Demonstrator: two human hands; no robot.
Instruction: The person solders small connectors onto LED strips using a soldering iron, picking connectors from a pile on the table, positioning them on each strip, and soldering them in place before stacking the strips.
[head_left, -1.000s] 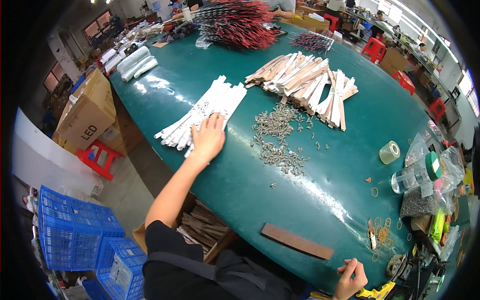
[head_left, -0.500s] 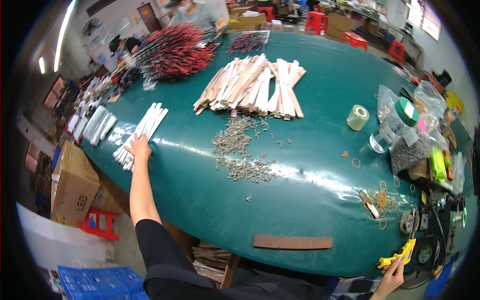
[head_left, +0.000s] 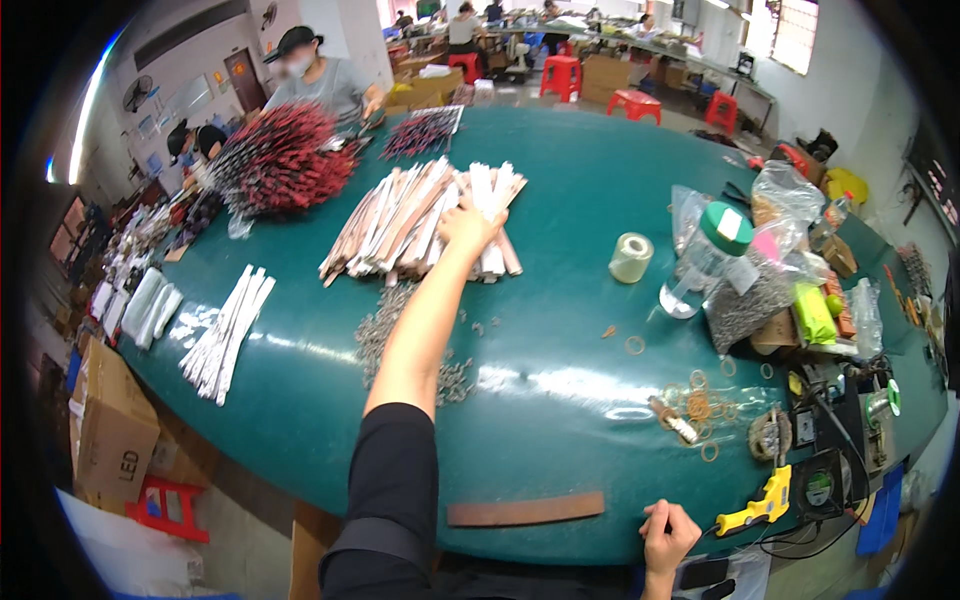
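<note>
My left arm stretches across the table (head_left: pixel 560 420), over a pile of small grey metal parts (head_left: pixel 380 325). At its end, my left hand (head_left: pixel 472 228) lies with fingers apart on the right part of a heap of flat white and brown strips (head_left: pixel 390 220). The strips under the palm are hidden. My right hand (head_left: pixel 668 532) is curled closed by the near table edge, with nothing visible in it. To its right rests a yellow soldering gun (head_left: pixel 765 505), its tip at a round holder (head_left: pixel 770 437). A brown flat bar (head_left: pixel 525 510) lies left of my right hand.
A bundle of white strips (head_left: pixel 228 335) lies at left. Red-tipped dark stems (head_left: pixel 285 160) are heaped at the far left, before a person (head_left: pixel 325 85). Rubber bands (head_left: pixel 700 405), a tape roll (head_left: pixel 631 258), a green-lidded jar (head_left: pixel 705 260) and bags of parts (head_left: pixel 745 305) sit at right.
My left hand has moved from the white strip bundle at left to the large strip heap. My right hand has let go of the yellow soldering gun and moved left. The view has shifted.
</note>
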